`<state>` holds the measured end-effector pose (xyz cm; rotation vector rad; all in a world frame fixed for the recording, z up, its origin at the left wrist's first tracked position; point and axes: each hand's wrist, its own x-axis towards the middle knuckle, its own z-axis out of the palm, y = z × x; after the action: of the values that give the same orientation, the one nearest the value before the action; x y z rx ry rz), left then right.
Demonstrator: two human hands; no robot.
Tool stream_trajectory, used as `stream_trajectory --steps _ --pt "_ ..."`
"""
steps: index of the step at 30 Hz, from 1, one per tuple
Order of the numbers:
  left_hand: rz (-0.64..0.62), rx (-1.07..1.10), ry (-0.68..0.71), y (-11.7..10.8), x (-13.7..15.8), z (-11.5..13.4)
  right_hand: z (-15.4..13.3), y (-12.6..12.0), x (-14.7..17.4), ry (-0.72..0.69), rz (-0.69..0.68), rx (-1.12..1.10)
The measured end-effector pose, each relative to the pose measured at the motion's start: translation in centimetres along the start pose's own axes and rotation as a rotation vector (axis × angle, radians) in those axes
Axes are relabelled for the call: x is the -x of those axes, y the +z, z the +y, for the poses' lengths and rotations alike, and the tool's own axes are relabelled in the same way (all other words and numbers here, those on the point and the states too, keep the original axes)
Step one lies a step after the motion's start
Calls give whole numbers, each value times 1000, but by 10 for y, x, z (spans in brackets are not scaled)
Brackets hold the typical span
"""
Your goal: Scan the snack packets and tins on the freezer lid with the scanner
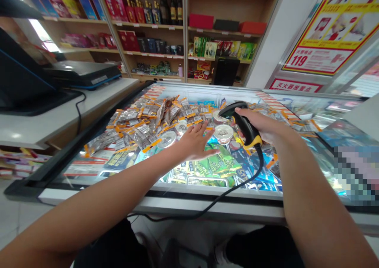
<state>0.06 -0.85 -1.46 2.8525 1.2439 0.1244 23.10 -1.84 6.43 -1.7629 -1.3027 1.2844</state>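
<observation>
My right hand (256, 122) is closed round the grip of a black and yellow barcode scanner (248, 130), its head pointing left above the glass top. To its left, my left hand (199, 141) is stretched out flat with spread fingers, holding nothing. Just beyond those fingers are small clear packets with orange edges (180, 112), piled on the freezer's glass. Round tubs with white lids (223, 133) show between the two hands. Green bags (220, 160) appear below, seemingly under the glass. Whether my left fingertips touch a packet, I cannot tell.
The scanner's black cable (213, 204) loops over the freezer's front edge (174, 197). A counter (26, 128) at left carries a weighing scale (84, 72) and a dark screen device (20, 70). Stocked shelves (154, 25) stand behind; a wall poster (325, 31) hangs at right.
</observation>
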Motion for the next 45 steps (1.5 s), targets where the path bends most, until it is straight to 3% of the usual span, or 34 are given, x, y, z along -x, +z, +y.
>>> stream_trajectory --steps 11,17,20,25,28,32,36,40,45 --pt "-13 58 -54 -1 -2 4 -8 19 15 9 -118 -113" --pt "28 6 -55 0 -2 4 -10 18 16 2 -79 -81" --pt "89 -121 -90 -2 -1 1 -12 14 14 -20 -27 -122" --pt "163 -360 -226 -11 4 -3 -19 2 12 -130 198 -351" --pt "234 -419 -179 -15 2 4 -20 -7 11 -186 289 -448" --pt "327 -343 -49 -12 -33 18 -14 -17 4 -296 337 -479" --pt "321 -111 -82 -6 -103 24 -8 -22 -4 -351 354 -434" --pt "177 102 -48 -1 -164 21 -7 -23 -3 -331 309 -421" --pt "90 106 -46 3 -176 7 -5 -24 -3 -341 298 -303"
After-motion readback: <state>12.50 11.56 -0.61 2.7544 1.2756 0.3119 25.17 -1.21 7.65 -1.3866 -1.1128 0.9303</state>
